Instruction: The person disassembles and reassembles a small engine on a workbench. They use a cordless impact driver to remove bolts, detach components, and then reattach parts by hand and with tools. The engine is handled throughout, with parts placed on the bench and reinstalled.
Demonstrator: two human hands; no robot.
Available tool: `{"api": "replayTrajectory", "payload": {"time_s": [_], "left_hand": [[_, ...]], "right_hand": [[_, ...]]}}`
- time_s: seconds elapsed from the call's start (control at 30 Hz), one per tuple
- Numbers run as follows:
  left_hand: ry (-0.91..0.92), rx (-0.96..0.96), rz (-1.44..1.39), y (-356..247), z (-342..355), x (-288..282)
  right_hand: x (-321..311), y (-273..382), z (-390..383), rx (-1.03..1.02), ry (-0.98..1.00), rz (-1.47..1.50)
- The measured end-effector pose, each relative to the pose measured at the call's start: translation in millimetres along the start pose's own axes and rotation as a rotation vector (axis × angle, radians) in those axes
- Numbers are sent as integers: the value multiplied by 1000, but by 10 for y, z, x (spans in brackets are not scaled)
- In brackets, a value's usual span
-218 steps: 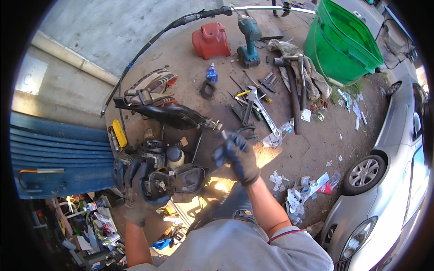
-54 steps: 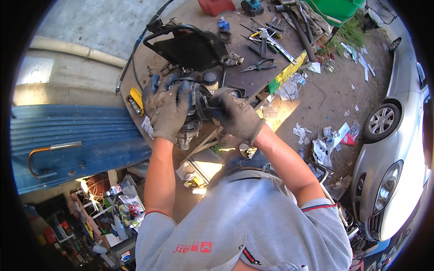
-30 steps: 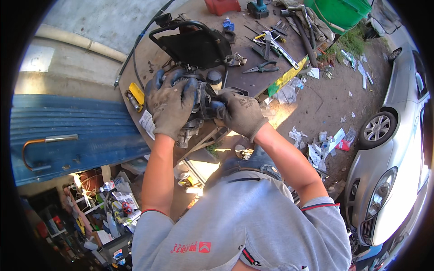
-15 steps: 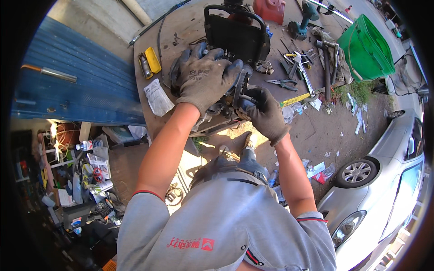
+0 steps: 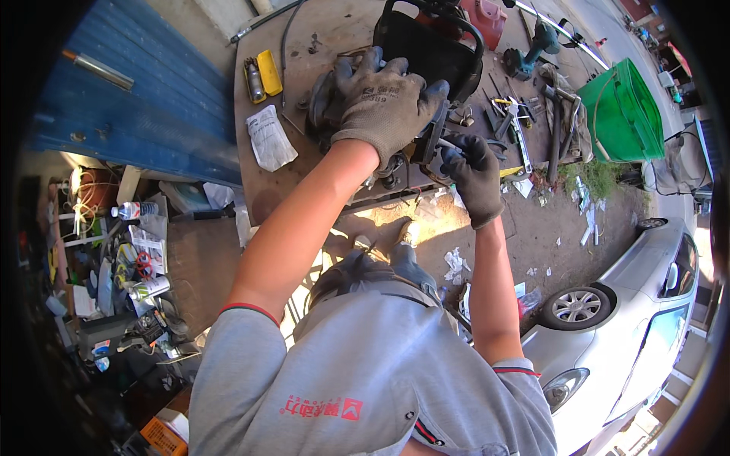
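A dark machine with a black tubular frame [image 5: 480, 57] and black panel [image 5: 426, 47] stands on the worktable. My left hand [image 5: 384, 102], in a grey-brown glove with dark fingertips, is curled over the machine's near part, its thumb out to the right. That glove hides much of the part underneath. My right hand [image 5: 474, 181], gloved alike, is closed beside the near right side of the machine. Its fingers pinch a thin metal shaft [image 5: 447, 143] that points left to a dark upright plate [image 5: 433, 131]. What lies inside the fingers is hidden.
Left on the worktable [image 5: 266, 199] lie an opened yellow case [image 5: 268, 72] and a white packet [image 5: 271, 138]. Rightward are a cordless drill [image 5: 532, 52], hand tools, a hammer [image 5: 553, 129] and a green bucket [image 5: 623, 110]. A blue metal door [image 5: 152, 114] and silver car [image 5: 601, 334] flank me.
The view has shifted, so the table and machine sit farther right and higher. Both hands stay at the machine; my right hand has moved a little away from the plate, baring more shaft.
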State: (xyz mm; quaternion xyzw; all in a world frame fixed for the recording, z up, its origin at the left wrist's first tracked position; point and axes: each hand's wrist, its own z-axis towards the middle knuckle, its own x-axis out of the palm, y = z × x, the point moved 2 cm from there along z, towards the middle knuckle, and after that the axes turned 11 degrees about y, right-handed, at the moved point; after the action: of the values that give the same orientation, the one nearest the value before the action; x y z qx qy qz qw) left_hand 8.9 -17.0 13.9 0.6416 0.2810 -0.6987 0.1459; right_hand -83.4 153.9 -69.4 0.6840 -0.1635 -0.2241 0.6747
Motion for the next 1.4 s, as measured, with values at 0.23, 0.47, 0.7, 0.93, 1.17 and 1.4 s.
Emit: {"api": "replayTrajectory", "payload": {"time_s": [0.23, 0.47, 0.7, 0.93, 1.17, 1.4], "left_hand": [[77, 2, -33, 79, 73, 3], [-2, 2, -50, 85, 60, 76], [10, 29, -41, 57, 137, 102], [107, -14, -94, 20, 141, 46], [225, 137, -6, 124, 81, -24], [173, 118, 274, 178, 163, -25]], "right_hand": [[-90, 47, 158, 224, 49, -155], [-52, -8, 186, -27, 35, 131], [-177, -52, 198, 154, 20, -83], [-160, -90, 197, 47, 33, 121], [-242, -183, 279, 70, 122, 265], [-384, -146, 496, 36, 203, 332]]}}
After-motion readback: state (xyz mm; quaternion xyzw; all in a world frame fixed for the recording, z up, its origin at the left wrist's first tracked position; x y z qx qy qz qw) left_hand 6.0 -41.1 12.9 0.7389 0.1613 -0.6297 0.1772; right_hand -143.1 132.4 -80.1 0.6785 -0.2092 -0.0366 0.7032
